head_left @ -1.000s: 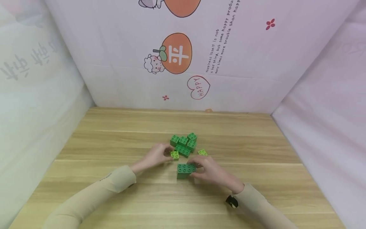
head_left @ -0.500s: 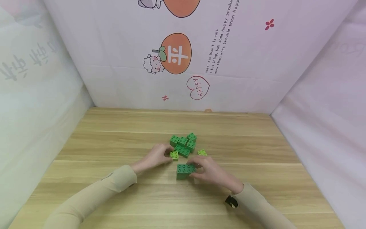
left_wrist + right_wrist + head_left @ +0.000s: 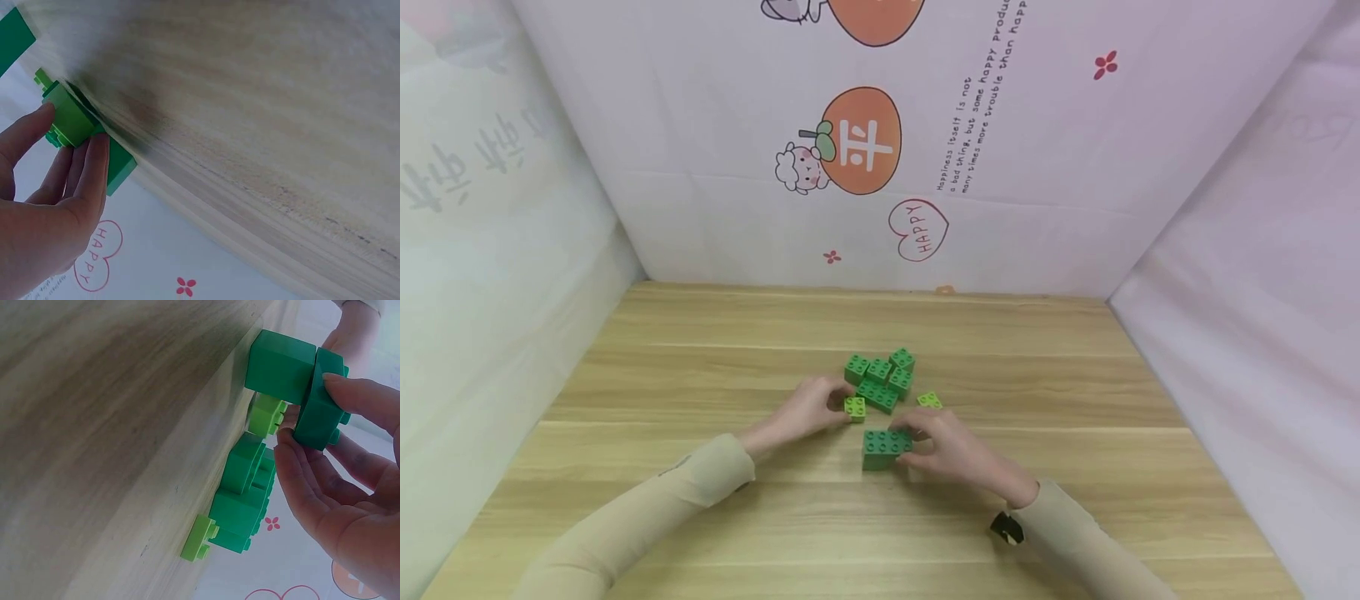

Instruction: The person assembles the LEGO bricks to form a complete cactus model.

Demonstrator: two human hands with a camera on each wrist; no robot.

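Note:
My left hand [image 3: 810, 407] pinches a small light green building brick [image 3: 855, 408] between thumb and fingers, low at the table. In the left wrist view the thumb and fingers press opposite sides of that light green brick [image 3: 70, 117]. My right hand [image 3: 951, 446] grips the right end of a long dark green brick [image 3: 880, 443], studs up. The right wrist view shows this long brick [image 3: 320, 403] on top of another dark green brick [image 3: 281, 365], its gripped end overhanging. Its thumb is on one side, fingertips on the other.
Several dark green bricks [image 3: 877, 393] sit in a cluster just beyond the hands. A second light green brick [image 3: 929, 401] lies right of them, partly behind the right hand. Printed white cloth [image 3: 737, 208] walls the wooden table [image 3: 715, 533] at the back and sides.
The light green brick in my left hand has shifted very slightly left and nearer. The right hand keeps its grip on the long dark green brick, and the other bricks stay put.

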